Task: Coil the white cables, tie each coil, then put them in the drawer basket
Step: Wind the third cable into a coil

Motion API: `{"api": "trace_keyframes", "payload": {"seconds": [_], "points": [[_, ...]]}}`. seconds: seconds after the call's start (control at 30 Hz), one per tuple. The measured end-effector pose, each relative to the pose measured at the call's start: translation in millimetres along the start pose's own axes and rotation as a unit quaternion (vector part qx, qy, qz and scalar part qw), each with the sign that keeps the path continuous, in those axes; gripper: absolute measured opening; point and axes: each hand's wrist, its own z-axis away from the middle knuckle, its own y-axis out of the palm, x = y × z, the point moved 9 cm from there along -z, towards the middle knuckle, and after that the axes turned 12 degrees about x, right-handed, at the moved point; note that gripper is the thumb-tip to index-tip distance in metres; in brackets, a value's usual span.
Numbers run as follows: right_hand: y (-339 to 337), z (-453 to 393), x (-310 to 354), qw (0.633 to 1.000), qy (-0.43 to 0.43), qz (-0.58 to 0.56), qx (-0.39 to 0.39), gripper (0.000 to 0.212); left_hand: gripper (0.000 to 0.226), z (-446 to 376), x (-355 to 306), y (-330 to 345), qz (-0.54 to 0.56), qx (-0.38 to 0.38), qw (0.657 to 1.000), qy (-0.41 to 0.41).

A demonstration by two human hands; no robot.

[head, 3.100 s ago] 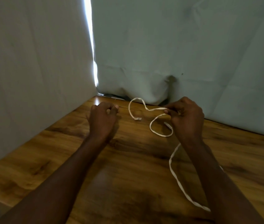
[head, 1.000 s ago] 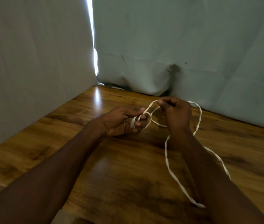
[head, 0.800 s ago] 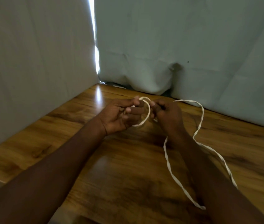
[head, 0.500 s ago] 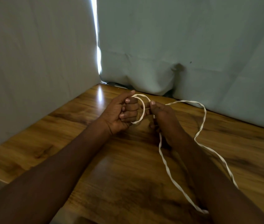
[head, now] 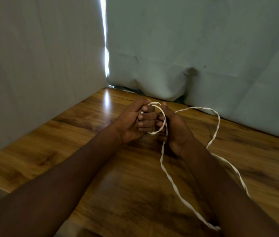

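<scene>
Item: white cable [head: 167, 177], one, flat and slightly twisted along its length. A small loop of it sat between the two hands at about 12 o'clock from the middle of the bench [head: 84, 168]. From the loop one run dropped toward 6 o'clock along the inner side of the right forearm and ended low in the view, near 5 o'clock. A second run left the hands toward 2 o'clock, arched near the backdrop, bent back toward 4 o'clock and passed behind the right forearm.

Left hand [head: 133, 122]: palm turned up toward the camera, fingers curled inward, thumb raised at the top. Its grip held the small loop, the cable passing over the top of the curled fingers beside the thumb tip.

Right hand [head: 174, 129]: directly beside the left hand, the knuckles of the two touching or very nearly so. Its grip was closed on the cable, the loop's right side running down between its fingers.

Support: bench of glossy brown wood grain, with a bright streak of reflected light at 11 o'clock.

Surround: pale cloth backdrop [head: 203, 40] on two sides, meeting in a corner at 12 o'clock, where a narrow slit of daylight [head: 105, 40] showed between the panels. The cloth bunched where it met the bench.
</scene>
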Motion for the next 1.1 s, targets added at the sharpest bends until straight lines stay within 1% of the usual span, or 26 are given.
{"api": "trace_keyframes", "payload": {"seconds": [0.1,0.17,0.23,0.3,0.37,0.43,0.5,0.57,0.6,0.63,0.67,0.73,0.83,0.87,0.93,1.0,1.03,1.1], "points": [[7,-6,0,0.996,-0.009,-0.076,0.044,0.045,0.044,-2,0,3,-0.025,-0.012,1.0,0.009],[7,-6,0,0.987,-0.011,-0.148,0.063,0.042,0.044,-5,5,7,-0.052,-0.02,0.998,0.003],[4,-3,1,0.98,-0.014,-0.189,0.059,0.044,0.045,-8,12,12,-0.071,-0.024,0.997,-0.002],[0,0,6,0.98,-0.026,-0.19,0.049,0.04,0.042,-10,14,17,-0.072,-0.023,0.997,0.002],[-9,3,14,0.988,-0.056,-0.143,0.023,0.038,0.037,-7,4,16,-0.056,-0.03,0.998,0.018],[-18,5,26,0.995,-0.095,-0.007,-0.024,0.035,0.039,-2,-8,10,-0.037,-0.04,0.998,0.037],[-17,8,32,0.986,-0.115,0.109,-0.042,0.029,0.038,5,-18,-1,-0.022,-0.068,0.996,0.053],[-13,10,31,0.977,-0.109,0.173,-0.054,0.023,0.038,12,-29,-14,-0.022,-0.117,0.99,0.078],[-13,11,30,0.968,-0.105,0.219,-0.065,0.022,0.039,17,-38,-21,-0.014,-0.142,0.984,0.104],[-12,12,29,0.952,-0.094,0.284,-0.072,0.022,0.041,22,-47,-27,0.005,-0.163,0.977,0.138],[-8,12,26,0.927,-0.081,0.358,-0.072,0.023,0.043,27,-55,-33,0.024,-0.179,0.969,0.171],[4,9,18,0.875,-0.055,0.479,-0.048,0.025,0.045,35,-66,-40,0.058,-0.193,0.955,0.215],[22,7,11,0.809,-0.031,0.587,-0.023,0.017,0.063,40,-69,-38,0.13,-0.162,0.943,0.26],[26,7,10,0.782,-0.024,0.622,-0.019,0.017,0.063,41,-70,-37,0.15,-0.152,0.938,0.273],[33,10,8,0.748,-0.013,0.663,-0.004,0.018,0.049,42,-70,-36,0.162,-0.146,0.93,0.295],[41,15,7,0.719,-0.01,0.694,0.015,0.02,0.037,42,-72,-30,0.117,-0.146,0.935,0.301],[46,16,7,0.703,-0.01,0.71,0.025,0.021,0.037,40,-73,-25,0.067,-0.151,0.942,0.292],[56,18,5,0.679,-0.015,0.733,0.048,0.024,0.038,34,-72,-15,-0.081,-0.173,0.95,0.246]]}}
